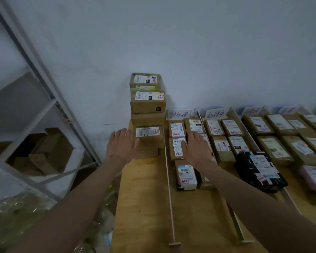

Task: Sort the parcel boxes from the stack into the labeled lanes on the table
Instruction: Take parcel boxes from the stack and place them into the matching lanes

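A stack of brown parcel boxes stands at the far left of the wooden table, against the wall. In front of it sits a lower box with a white label on top. My left hand hovers with fingers straight at that box's left side, holding nothing. My right hand is spread flat above the parcels in the first lane, also holding nothing. Handwritten paper lane labels stand along the wall behind the lanes.
Thin dividing strips separate the lanes. More labelled parcels fill the lanes to the right, including a black package. A metal shelf with cardboard boxes stands at the left, beside the table edge.
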